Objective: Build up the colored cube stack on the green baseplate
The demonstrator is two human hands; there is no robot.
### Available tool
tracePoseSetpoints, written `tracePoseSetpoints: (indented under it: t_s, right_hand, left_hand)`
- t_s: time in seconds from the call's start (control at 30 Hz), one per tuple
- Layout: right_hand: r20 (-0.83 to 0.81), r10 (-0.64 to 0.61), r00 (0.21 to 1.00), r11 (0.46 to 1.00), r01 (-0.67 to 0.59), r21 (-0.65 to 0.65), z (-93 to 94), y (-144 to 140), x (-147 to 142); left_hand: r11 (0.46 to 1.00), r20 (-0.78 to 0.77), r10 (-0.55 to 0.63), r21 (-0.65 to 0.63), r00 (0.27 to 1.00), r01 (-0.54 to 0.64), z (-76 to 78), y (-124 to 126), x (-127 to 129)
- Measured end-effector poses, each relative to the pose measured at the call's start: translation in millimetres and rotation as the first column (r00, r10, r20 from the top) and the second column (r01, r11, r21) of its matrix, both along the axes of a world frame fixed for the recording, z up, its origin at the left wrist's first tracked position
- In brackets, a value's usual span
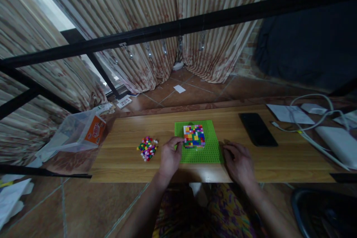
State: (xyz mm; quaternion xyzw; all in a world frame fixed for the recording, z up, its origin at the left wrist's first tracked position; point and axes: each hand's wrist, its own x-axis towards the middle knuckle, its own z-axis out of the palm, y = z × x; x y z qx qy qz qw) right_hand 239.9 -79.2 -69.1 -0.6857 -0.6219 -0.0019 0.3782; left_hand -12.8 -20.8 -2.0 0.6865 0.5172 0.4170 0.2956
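Observation:
A green studded baseplate [208,156] lies on the wooden board in front of me. On it stands a low, square block of many-coloured small toy bricks [194,136]. My left hand [170,156] is at the block's left side, thumb and forefinger pinched together close to its edge. Anything between those fingertips is too small to make out. By the plate's right edge rests my right hand [240,161], its fingers curled in; their inner side is hidden. Left of my left hand lies a pile of loose coloured bricks [147,148].
A black phone [258,129] lies right on the wooden board [125,173]. Beyond it are a white cable [309,128], papers and a white box [338,145]. A clear plastic bin [74,132] stands off the left end. A dark metal bar [167,29] crosses ahead.

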Motion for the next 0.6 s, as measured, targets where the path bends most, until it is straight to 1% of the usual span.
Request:
tracePoseSetpoints:
  t_s: [0.07, 0.17, 0.33, 0.43, 0.6]
  right_hand:
    - [0.003, -0.002, 1.0, 1.0, 0.002, -0.001, 0.6, 0, 0]
    - [0.012, -0.003, 1.0, 1.0, 0.003, -0.003, -0.6, 0, 0]
    - [0.014, -0.002, 1.0, 1.0, 0.002, -0.011, -3.7, 0, 2]
    - [0.018, 0.0, 1.0, 1.0, 0.0, -0.01, -4.1, 0, 2]
    - [0.021, -0.009, 1.0, 1.0, 0.009, 0.006, -4.0, 0, 2]
  left_hand:
    - [1.0, -0.016, 0.025, -0.003, 1.0, -0.025, -1.5, 0, 4]
    - [0.998, 0.012, 0.06, -0.036, 0.998, -0.059, -2.8, 1, 8]
    - [0.992, 0.046, 0.094, -0.087, 0.995, -0.09, 0.9, 4, 13]
    - [0.988, 0.054, 0.124, -0.096, 0.991, -0.118, 1.5, 5, 15]
    - [0.982, 0.063, 0.167, -0.096, 0.984, -0.16, -2.6, 2, 23]
